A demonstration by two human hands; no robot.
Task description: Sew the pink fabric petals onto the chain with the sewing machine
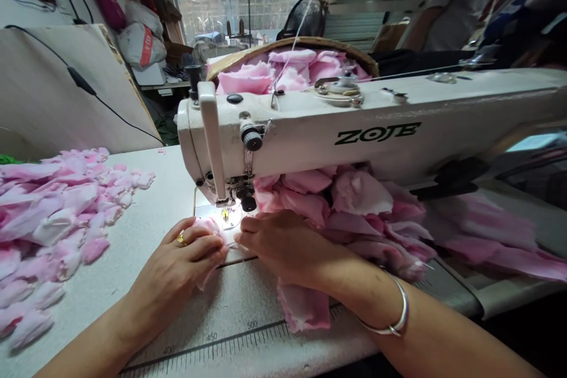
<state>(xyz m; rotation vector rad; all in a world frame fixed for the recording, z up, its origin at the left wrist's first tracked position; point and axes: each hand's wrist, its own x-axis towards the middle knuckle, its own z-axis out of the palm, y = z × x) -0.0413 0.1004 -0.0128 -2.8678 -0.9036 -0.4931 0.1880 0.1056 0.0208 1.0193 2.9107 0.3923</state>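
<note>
My left hand (188, 254), with a gold ring on one finger, is closed on a small pink fabric piece (211, 225) just left of the needle area. Part of that fabric hangs below my fingers. My right hand (286, 245) has its fingers pressed together close to the needle plate (231, 220); what they pinch, if anything, is too small to tell. Above both hands is the lit presser foot (225, 214) of a white sewing machine (301, 142). A heap of pink fabric pieces (361, 201) lies behind and beside my right hand, under the machine arm.
On the left of the white table (146, 212) lies a large pile of pink fabric pieces (66, 212). Behind the machine, a round-rimmed container (336, 41) holds more pink fabric. A ruler strip (221, 345) runs along the front. Another person's arm (423, 26) shows at the back right.
</note>
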